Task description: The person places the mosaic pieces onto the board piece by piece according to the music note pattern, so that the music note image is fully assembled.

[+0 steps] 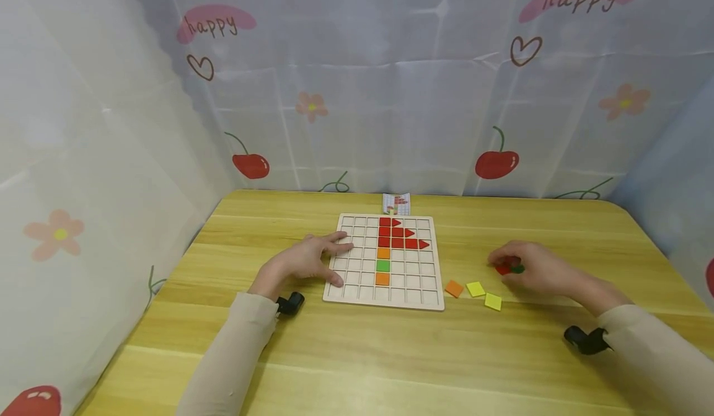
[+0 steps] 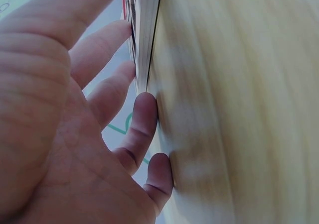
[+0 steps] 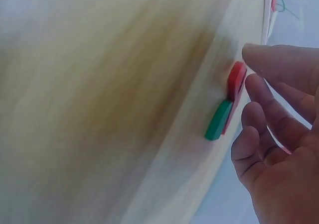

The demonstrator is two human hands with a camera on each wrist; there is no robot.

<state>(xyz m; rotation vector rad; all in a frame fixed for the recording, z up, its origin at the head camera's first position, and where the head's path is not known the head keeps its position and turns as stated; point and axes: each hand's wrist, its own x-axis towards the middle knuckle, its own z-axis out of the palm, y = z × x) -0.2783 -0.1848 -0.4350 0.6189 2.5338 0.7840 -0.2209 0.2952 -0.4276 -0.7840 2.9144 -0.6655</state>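
My left hand rests on the left side of a pale wooden grid board, fingers spread. In the left wrist view the fingertips lie along the board's side edge. The board holds red tiles in three rows with pointed right ends. Below them, in one column, sit an orange tile, a green tile and another orange tile. My right hand hovers low over a red piece and a green piece, fingers loosely bent beside them.
Between the board and my right hand lie a loose orange tile and two yellow tiles. A small printed pattern card stands behind the board. The wooden table meets a patterned curtain at the back.
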